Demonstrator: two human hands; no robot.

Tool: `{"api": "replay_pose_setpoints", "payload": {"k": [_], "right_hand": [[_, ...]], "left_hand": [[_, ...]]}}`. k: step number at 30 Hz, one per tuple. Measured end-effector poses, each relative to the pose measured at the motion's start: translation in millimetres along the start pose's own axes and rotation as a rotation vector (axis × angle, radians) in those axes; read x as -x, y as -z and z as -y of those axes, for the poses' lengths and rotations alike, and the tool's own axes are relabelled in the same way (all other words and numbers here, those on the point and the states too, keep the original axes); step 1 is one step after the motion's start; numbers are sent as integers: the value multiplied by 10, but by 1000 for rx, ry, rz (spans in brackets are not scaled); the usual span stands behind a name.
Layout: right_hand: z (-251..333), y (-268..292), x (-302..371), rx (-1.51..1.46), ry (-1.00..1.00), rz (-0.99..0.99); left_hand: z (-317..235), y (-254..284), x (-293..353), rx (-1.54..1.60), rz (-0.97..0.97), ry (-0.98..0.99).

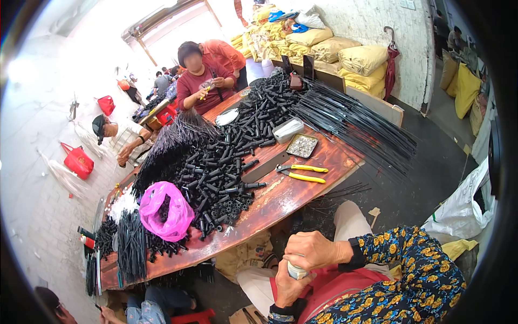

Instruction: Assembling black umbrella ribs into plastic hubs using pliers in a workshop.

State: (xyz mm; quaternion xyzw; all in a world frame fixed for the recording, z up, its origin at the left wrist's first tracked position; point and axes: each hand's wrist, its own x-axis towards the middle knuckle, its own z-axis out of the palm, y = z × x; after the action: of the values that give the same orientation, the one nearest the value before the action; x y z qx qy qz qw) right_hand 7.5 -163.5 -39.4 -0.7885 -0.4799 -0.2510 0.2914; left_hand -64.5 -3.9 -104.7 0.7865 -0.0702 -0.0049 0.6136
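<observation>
Gripping a small pale round-sided object [297,271] between both hands, the person sits at the near right, holding it above the lap, clear of the table [272,204]. The left hand's [288,283] fingers curl around its lower part, while the right hand [313,250] is closed over the top. Most of the object is hidden by the fingers, so I cannot tell what it is or whether it is one piece.

On the table lie one pair of yellow-handled pliers [307,177], one flat dark metal strip [265,168], one small square tray [298,155] of tiny silvery parts, and one whitish box [288,129]. To the left stands one bright pink plastic bag [170,230], its contents mostly hidden. The black tubes [218,175] heaped across the middle overlap too much to count, as do the thin black rods [356,121] at the far right.

Two co-workers face the table, one far [208,89], one left [121,135]; a third, near left [54,308], is cut off by the frame.
</observation>
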Motion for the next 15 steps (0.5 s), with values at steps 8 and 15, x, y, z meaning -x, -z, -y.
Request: {"api": "replay_pose_setpoints", "payload": {"k": [8, 15], "right_hand": [[-74, -58, 56, -296, -513, 111], [-231, 286, 59, -447, -532, 660]], "left_hand": [[241, -172, 23, -127, -199, 9], [129, -64, -25, -75, -26, 55]]}}
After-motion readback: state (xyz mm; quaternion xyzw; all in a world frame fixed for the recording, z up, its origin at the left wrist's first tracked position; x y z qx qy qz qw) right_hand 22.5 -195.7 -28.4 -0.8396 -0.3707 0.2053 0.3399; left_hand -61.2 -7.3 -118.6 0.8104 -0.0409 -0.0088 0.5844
